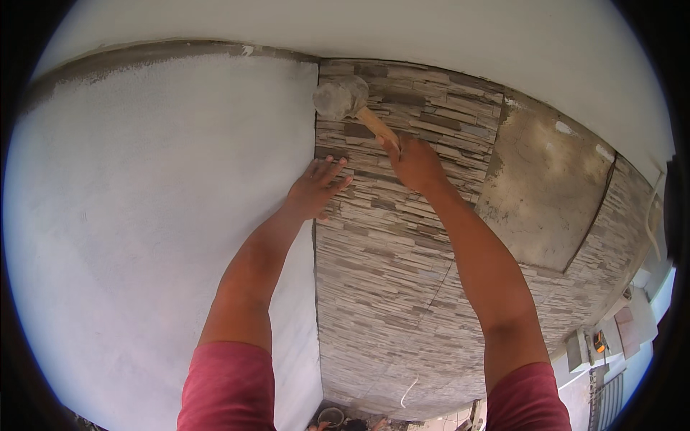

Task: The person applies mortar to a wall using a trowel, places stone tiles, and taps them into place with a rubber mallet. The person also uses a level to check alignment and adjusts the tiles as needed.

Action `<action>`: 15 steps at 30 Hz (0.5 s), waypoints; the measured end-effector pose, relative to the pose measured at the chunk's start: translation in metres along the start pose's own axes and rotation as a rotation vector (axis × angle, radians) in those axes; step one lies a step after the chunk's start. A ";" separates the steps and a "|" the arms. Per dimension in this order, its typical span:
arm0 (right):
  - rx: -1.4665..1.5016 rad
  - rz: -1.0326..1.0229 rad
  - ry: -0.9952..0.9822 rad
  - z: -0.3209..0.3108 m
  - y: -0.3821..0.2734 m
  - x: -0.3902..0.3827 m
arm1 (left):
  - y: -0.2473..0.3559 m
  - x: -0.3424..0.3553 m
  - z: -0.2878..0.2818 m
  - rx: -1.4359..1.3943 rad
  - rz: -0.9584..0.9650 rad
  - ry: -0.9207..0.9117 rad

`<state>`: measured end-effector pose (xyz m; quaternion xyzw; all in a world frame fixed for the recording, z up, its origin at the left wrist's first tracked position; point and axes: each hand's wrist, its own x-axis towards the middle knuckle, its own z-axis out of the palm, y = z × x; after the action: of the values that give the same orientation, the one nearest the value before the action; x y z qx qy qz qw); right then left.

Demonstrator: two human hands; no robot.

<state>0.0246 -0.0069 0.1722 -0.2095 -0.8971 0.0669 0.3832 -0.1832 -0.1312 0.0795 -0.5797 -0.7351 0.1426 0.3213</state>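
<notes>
The right hand [417, 164] fists the wooden handle of a head-heavy rubber mallet [341, 98], while the left hand [316, 188] presses spread fingers on the stiff, brittle-looking stone-pattern tile [402, 237].

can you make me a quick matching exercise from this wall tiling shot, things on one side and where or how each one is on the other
Things:
1. mallet
2. left hand
3. bare patch
4. plaster wall

States:
a. pressed flat on the stone tile
b. left of the tiling
c. gripped by the right hand
d. untiled gap right of the arms

Pairs: 1-c, 2-a, 3-d, 4-b
</notes>
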 end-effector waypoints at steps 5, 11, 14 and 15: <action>-0.024 -0.116 -0.038 -0.006 -0.028 -0.005 | -0.002 -0.002 0.001 -0.028 -0.003 -0.020; -0.010 -0.043 -0.075 0.001 -0.039 0.014 | -0.002 0.000 0.004 -0.048 0.015 -0.001; -0.045 -0.137 -0.012 0.010 -0.027 0.013 | -0.002 0.000 0.002 -0.029 -0.001 -0.013; -0.036 -0.076 -0.055 0.010 -0.026 0.016 | 0.001 0.001 0.002 -0.019 -0.007 -0.019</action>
<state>-0.0016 -0.0233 0.1833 -0.1800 -0.9157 0.0421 0.3567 -0.1838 -0.1298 0.0779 -0.5787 -0.7415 0.1399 0.3095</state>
